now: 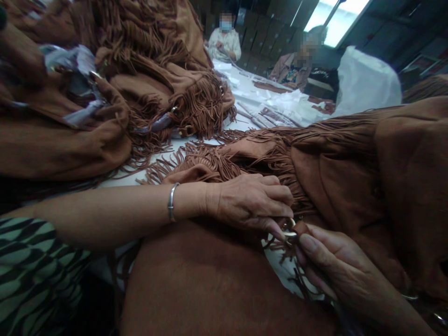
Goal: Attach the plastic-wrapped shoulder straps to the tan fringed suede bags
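Fingers curled, the left hand (250,200) pinches a gold metal clasp (290,234); the right hand (336,256) grips a brown strap end (301,227) right against it. The fitting seems midway; whether the parts are linked is hidden. Brown suede (196,280) spreads below the left hand; beyond it, fringed bags (168,79) heap on the surface (131,178).

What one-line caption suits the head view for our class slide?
Left hand at a metal ring, right hand pinching a brown tab, amid fringed bags, two people beyond.
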Motion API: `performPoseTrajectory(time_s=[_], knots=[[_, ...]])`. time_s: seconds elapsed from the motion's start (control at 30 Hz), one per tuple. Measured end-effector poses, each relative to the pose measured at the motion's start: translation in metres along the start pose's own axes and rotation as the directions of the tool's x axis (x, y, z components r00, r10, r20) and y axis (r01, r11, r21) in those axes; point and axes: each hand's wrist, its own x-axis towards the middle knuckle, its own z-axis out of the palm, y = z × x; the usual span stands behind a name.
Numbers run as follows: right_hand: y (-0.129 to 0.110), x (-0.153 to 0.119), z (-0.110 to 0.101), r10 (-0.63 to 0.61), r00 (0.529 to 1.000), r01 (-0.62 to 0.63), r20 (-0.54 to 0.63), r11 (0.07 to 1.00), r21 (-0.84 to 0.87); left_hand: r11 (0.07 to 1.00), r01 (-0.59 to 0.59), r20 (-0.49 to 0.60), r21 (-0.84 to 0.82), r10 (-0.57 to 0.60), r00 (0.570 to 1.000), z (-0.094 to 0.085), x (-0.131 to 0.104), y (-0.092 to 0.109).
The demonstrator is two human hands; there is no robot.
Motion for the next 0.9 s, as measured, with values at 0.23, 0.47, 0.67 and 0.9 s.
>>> performPoseTrajectory(time_s=[0.23, 0.47, 0.67, 0.9], knots=[[0.003, -0.002, -0.010, 0.048, 0.987, -0.055, 0.151, 0.998, 0.043, 0.998, -0.059, 0.018, 0.017, 0.059, 0.998, 0.001, 0.001, 0.002], [0.019, 0.019, -0.020, -0.045, 0.939, -0.037, 0.340, 0.972, 0.231, 0.955, -0.152, 0.023, 0.253, 0.151, 0.988, 0.015, 0.001, 0.008], [0.014, 0.016, -0.016, 0.055, 0.968, -0.098, 0.245, 0.981, 0.167, 0.965, -0.128, 0.069, 0.227, 0.115, 0.991, 0.010, 0.003, 0.007], [0.001, 0.003, -0.006, 0.087, 0.953, -0.086, 0.292, 0.996, -0.015, 0.959, -0.186, 0.132, 0.212, 0.161, 0.978, 0.005, 0.000, 0.007]])
